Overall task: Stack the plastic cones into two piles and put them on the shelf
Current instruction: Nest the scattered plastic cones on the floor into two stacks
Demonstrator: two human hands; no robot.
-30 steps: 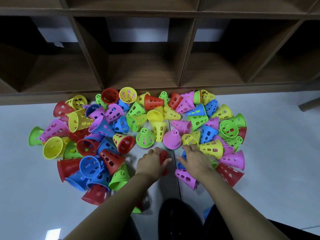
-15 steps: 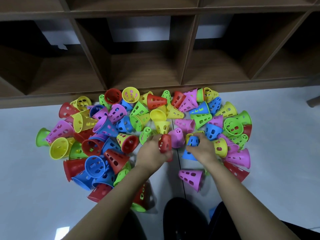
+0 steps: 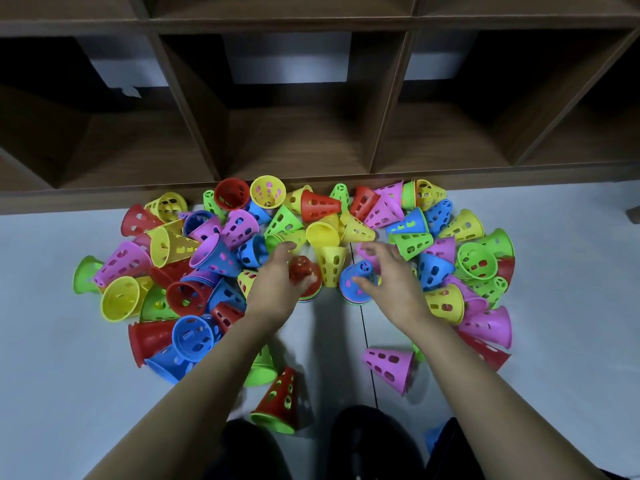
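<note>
Pale floor [image 3: 52,358] lies bare to our left and right and in a narrow lane between our forearms, crossed by a dark seam. Nearest us, our dark trousers [image 3: 363,445] are cut off by the bottom edge. Just beyond them a nested pair [image 3: 278,398], red over green, lies on its side, and a pink cone [image 3: 389,368] lies well apart to its right. Farther on, our left hand [image 3: 273,289] holds the red cone [image 3: 302,268] between thumb and curved fingers. That cone tops a short pile whose coloured rims peek out below. Our right hand [image 3: 394,285] hovers with fingers spread wide over the blue cone [image 3: 356,277], which caps a second pile. Blur hides whether the thumb touches it. A yellow cone [image 3: 332,268] stands between the two piles. Around and behind them the heap of cones [image 3: 214,254] spreads across the floor, its far side pressed against the base of the brown shelf [image 3: 298,143]. The shelf's open compartments fade into dark corners, and its top is cut off.
</note>
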